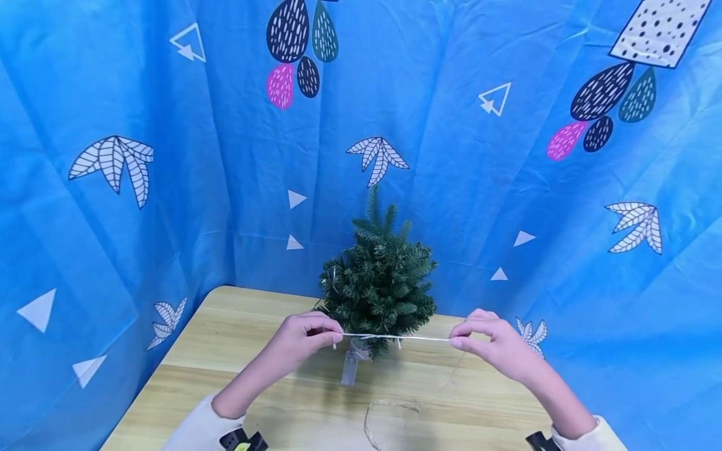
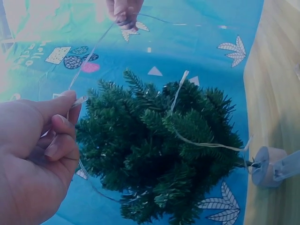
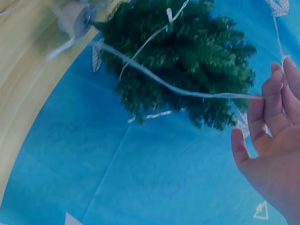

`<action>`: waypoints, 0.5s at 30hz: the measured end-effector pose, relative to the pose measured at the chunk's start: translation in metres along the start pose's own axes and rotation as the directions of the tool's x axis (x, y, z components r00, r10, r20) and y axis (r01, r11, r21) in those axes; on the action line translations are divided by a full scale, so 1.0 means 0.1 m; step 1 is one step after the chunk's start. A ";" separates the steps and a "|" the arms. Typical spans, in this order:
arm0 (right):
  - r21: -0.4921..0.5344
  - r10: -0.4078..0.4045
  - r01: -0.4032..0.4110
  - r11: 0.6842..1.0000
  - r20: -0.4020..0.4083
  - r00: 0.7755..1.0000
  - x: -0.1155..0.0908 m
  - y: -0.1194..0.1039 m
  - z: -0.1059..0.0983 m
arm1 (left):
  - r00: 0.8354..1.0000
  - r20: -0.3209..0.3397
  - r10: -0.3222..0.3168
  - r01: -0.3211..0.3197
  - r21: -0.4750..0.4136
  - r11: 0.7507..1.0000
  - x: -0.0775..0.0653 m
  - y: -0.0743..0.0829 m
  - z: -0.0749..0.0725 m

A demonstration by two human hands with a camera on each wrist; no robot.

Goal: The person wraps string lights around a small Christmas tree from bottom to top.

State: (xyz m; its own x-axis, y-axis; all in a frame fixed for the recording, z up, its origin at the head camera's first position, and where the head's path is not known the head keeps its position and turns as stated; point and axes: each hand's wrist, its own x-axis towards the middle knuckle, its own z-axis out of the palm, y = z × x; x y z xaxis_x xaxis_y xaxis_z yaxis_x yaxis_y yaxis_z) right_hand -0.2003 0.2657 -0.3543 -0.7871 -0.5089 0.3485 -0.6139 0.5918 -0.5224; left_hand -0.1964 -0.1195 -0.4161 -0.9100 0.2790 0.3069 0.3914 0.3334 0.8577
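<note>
Cloth point(image 1: 121, 244) at far left, blue, printed with white triangles and leaf sprigs. Hangs in folds and continues behind everything. Next, left sleeve point(image 1: 197, 428), white, with a black device point(image 1: 231, 440) at the wrist. Then left hand point(image 1: 307, 333), grasping a thin pale wire point(image 1: 414, 338) between thumb and finger. In the middle, small green tree point(image 1: 383, 282), upright on a wood-grain table point(image 1: 237, 326), a pale tag point(image 1: 350, 368) beside its round base point(image 2: 265, 173). Wire drawn straight from hand to hand, in front of the lower branches as seen from the head. Crossing the branches in the left wrist view, another pale strand point(image 2: 206, 144). Nearer the camera, loose thin loop point(image 1: 366, 421) on the tabletop. Then right hand point(image 1: 491, 338), likewise pinching the wire between thumb and fingertips. Last, right sleeve point(image 1: 595, 436), white, with a black strap point(image 1: 541, 441)
</note>
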 end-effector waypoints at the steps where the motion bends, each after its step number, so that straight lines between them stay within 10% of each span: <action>1: 0.010 -0.006 0.006 1.000 0.010 1.000 0.00 0.02 -0.03 | 1.000 0.003 -0.003 0.003 -0.001 1.000 0.01 0.01 0.01; 15: -0.086 0.065 -0.069 0.994 -0.039 0.997 -0.02 0.21 -0.46 | 1.000 -0.006 -0.029 0.029 -0.025 0.999 0.04 0.02 0.14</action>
State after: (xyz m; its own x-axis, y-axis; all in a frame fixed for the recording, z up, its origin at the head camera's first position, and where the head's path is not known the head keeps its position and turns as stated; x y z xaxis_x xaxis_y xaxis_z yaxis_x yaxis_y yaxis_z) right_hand -0.2138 0.3077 -0.3303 -0.8274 -0.4442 0.3438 -0.5613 0.6766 -0.4766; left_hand -0.1973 -0.1053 -0.4193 -0.9216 0.2639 0.2846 0.3617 0.3183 0.8763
